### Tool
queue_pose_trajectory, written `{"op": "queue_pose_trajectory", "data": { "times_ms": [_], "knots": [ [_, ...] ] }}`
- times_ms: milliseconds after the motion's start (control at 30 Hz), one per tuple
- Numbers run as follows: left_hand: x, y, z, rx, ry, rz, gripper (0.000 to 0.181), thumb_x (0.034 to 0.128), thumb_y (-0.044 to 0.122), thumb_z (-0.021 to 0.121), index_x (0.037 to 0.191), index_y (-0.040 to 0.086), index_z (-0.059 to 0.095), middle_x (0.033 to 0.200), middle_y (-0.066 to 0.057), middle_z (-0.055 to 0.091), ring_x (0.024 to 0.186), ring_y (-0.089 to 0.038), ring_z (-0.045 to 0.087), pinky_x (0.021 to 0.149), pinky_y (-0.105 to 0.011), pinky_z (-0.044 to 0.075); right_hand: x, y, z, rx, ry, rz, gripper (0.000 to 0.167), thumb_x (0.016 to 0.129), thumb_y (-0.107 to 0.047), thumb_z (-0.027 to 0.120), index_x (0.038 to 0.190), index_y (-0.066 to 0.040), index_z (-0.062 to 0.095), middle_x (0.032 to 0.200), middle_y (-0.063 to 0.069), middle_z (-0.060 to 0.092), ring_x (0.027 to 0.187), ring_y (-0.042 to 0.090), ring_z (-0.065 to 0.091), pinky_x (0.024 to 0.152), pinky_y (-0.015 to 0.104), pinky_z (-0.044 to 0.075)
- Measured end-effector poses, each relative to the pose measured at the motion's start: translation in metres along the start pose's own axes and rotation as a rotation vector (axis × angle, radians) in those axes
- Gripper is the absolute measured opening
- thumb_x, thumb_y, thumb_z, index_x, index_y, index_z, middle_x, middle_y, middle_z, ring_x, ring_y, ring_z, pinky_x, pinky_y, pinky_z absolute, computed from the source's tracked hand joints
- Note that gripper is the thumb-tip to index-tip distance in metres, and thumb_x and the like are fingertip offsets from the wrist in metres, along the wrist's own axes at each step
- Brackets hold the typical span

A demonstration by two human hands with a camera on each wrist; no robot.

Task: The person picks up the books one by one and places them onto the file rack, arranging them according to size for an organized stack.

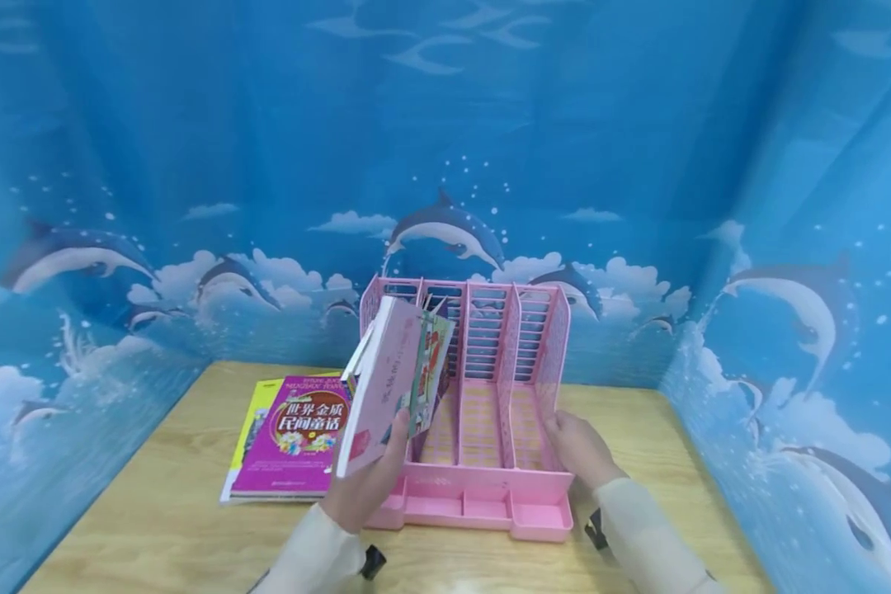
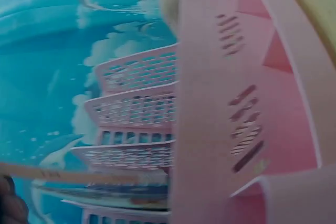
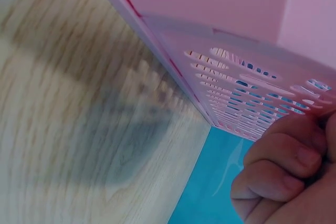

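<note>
A pink desktop rack (image 1: 486,487) with upright dividers stands on the table. At its left part, my left hand (image 1: 367,487) grips a tilted pale-pink book (image 1: 386,388), thumb on the cover. Right beside that book is one with a green illustrated cover (image 1: 428,371); whether the hand holds it too, I cannot tell. In the left wrist view, thin books (image 2: 115,198) lie between two dividers, and fingertips (image 2: 13,205) show at the left edge. My right hand (image 1: 582,445) pinches the rack's right side wall; its fingers (image 3: 278,163) are curled by the perforated panel (image 3: 236,93).
Left of the rack, a purple book (image 1: 289,437) lies on a yellow one (image 1: 256,412) on the wooden table (image 1: 171,503). Low open trays form the rack's front. A blue curtain (image 1: 445,107) printed with dolphins encloses the table's back and sides.
</note>
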State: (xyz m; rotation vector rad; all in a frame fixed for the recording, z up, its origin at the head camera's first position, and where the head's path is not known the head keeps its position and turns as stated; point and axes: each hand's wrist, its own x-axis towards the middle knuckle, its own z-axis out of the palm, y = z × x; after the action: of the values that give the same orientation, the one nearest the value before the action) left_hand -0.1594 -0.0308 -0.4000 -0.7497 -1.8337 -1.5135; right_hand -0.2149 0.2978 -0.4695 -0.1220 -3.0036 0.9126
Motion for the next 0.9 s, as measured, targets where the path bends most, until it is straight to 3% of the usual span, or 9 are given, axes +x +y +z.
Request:
{"op": "queue_pose_trajectory", "data": {
  "times_ms": [100,200,267,333,467,567,633,767,900],
  "knots": [
    [-0.005,-0.019,0.006,0.070,-0.037,-0.169,0.055,0.1009,0.001,0.062,0.153,0.010,0.047,0.144,-0.020,0.059,0.123,-0.039,0.065,0.089,-0.044,0.060,0.002,-0.001,0.001,-0.006,0.004,-0.004,0.052,0.113,-0.040,0.032,0.103,-0.005,0.069,0.085,0.007,0.068,0.080,0.024,0.064,0.084,0.055,0.054],
    [-0.005,-0.035,0.014,0.294,-0.078,-0.188,0.039,0.1009,0.015,0.067,0.139,0.004,0.062,0.122,-0.022,0.072,0.094,-0.034,0.076,0.069,-0.037,0.064,0.004,-0.001,0.001,-0.011,0.006,-0.008,0.055,0.113,-0.042,0.031,0.103,-0.004,0.069,0.087,0.008,0.068,0.080,0.024,0.065,0.084,0.055,0.054],
    [-0.003,-0.043,0.020,0.436,-0.106,-0.110,0.029,0.0994,0.019,0.069,0.122,0.001,0.072,0.097,-0.019,0.077,0.071,-0.027,0.074,0.056,-0.033,0.059,0.004,-0.001,0.001,-0.008,0.006,-0.011,0.055,0.113,-0.042,0.031,0.104,-0.004,0.070,0.087,0.008,0.069,0.080,0.024,0.065,0.084,0.055,0.055],
    [0.000,-0.050,0.026,0.567,-0.117,0.011,0.022,0.0970,0.021,0.072,0.104,0.001,0.076,0.073,-0.013,0.073,0.053,-0.020,0.063,0.046,-0.030,0.050,0.004,-0.001,0.001,-0.009,0.008,-0.012,0.054,0.113,-0.041,0.032,0.107,-0.003,0.070,0.088,0.009,0.070,0.081,0.024,0.066,0.084,0.056,0.055],
    [0.002,-0.058,0.037,0.695,-0.192,0.111,0.046,0.0962,0.026,0.072,0.136,0.004,0.064,0.053,0.004,0.050,0.042,-0.009,0.042,0.041,-0.025,0.038,0.004,-0.001,0.001,-0.011,0.009,-0.011,0.051,0.113,-0.040,0.034,0.109,-0.003,0.069,0.087,0.008,0.069,0.081,0.024,0.066,0.085,0.056,0.055],
    [0.001,-0.064,0.041,0.747,-0.272,0.126,0.079,0.0970,0.028,0.072,0.162,0.009,0.032,0.051,0.010,0.037,0.041,-0.004,0.034,0.040,-0.022,0.036,0.003,-0.002,0.001,-0.004,0.003,-0.008,0.049,0.113,-0.038,0.035,0.111,-0.003,0.069,0.088,0.007,0.069,0.081,0.023,0.066,0.085,0.056,0.055],
    [-0.001,-0.067,0.042,0.758,-0.315,0.128,0.083,0.0969,0.030,0.073,0.163,0.010,0.028,0.051,0.012,0.035,0.041,-0.003,0.031,0.039,-0.021,0.035,0.002,-0.001,0.002,0.002,0.000,-0.003,0.049,0.112,-0.038,0.035,0.112,-0.003,0.069,0.089,0.007,0.070,0.083,0.023,0.067,0.086,0.056,0.055],
    [-0.006,-0.069,0.040,0.713,-0.365,0.094,0.089,0.0950,0.036,0.076,0.164,0.009,0.026,0.052,0.013,0.034,0.042,-0.001,0.030,0.041,-0.020,0.036,0.002,0.000,0.003,0.000,0.001,0.004,0.051,0.113,-0.039,0.034,0.106,-0.004,0.069,0.085,0.006,0.068,0.079,0.022,0.065,0.084,0.054,0.055],
    [-0.009,-0.064,0.035,0.617,-0.319,-0.005,0.076,0.0913,0.034,0.079,0.150,0.005,0.041,0.058,0.014,0.042,0.041,0.001,0.032,0.040,-0.019,0.035,0.003,0.000,0.002,-0.002,-0.004,0.010,0.050,0.113,-0.039,0.034,0.103,-0.004,0.068,0.082,0.006,0.066,0.075,0.021,0.062,0.079,0.051,0.055]
  ]
}}
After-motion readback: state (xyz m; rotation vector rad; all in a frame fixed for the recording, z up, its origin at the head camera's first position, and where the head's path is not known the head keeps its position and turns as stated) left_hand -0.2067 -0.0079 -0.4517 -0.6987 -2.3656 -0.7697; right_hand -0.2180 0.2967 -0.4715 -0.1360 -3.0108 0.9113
